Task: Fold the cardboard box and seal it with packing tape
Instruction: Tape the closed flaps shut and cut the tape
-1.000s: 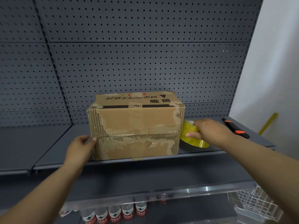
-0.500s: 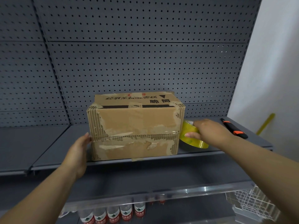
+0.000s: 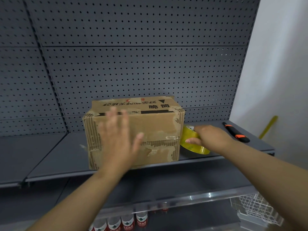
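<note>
A worn cardboard box (image 3: 156, 124) with black print on top stands closed on a grey shelf (image 3: 50, 157). Its front shows a horizontal flap seam with torn paper and old tape. My left hand (image 3: 116, 140) is spread flat, fingers straight, over the left half of the box's front face; it is motion-blurred. My right hand (image 3: 211, 139) grips a roll of yellowish clear packing tape (image 3: 191, 142) held against the box's right end at seam height.
A black and orange utility knife (image 3: 236, 132) lies on the shelf at the far right. Grey pegboard (image 3: 133, 64) backs the shelf. Below are bottles with red labels (image 3: 126, 222) and a white wire basket (image 3: 256, 209). A white wall (image 3: 280, 64) is at right.
My left hand has left the box's left end and swung across to the front face, fingers now spread. My right hand and the tape roll have stayed at the box's right end.
</note>
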Motion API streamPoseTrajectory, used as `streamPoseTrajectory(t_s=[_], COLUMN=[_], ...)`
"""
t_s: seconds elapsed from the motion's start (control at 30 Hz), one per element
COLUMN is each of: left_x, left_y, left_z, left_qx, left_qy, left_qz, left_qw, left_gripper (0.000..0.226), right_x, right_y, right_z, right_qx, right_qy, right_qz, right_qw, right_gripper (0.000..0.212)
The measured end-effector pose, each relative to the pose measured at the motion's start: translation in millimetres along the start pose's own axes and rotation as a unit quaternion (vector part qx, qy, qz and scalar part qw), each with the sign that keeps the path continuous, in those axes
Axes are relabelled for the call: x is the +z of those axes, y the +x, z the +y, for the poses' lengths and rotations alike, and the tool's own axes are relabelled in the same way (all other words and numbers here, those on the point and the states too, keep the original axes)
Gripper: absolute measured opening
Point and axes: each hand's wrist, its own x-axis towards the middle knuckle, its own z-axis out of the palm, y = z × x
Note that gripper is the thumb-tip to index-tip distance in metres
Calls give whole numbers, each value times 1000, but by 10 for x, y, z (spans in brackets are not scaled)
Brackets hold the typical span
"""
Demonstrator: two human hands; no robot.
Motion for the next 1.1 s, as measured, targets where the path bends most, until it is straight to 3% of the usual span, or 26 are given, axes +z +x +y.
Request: streamPoseTrajectory(t_s=[0.07,0.17,0.3,0.47,0.57,0.67,0.8,1.1], left_x=[229,499,727,831,868,896,916,947], left_y=[124,313,437,479,488,498,498,499], left_z=[269,517,553,509,493,470,454,418], left_qx=[146,235,255,257,258,265,270,284], left_qy=[95,159,184,203,197,195,191,193], left_qz=[-11,-19,-22,32,64,81,103,131], left_qw=[985,959,949,944,944,941,938,930], left_gripper=[74,76,73,77,72,70,69,71], right_x=[-13,-17,1,21,73,106,52,-130], right_y=[-8,-18,-6,8,-28,-64,-82,115], right_z=[-6,-5,25,64,134,287,458,595], right_qx=[4,4,-3,-12,-23,-51,-66,-69], right_qy=[-3,-12,-14,-5,112,218,177,65], right_qz=[-5,-13,-18,-12,-10,-69,-111,-103], right_qw=[1000,1000,1000,1000,993,972,976,990], right_gripper=[62,65,63,60,52,39,30,43])
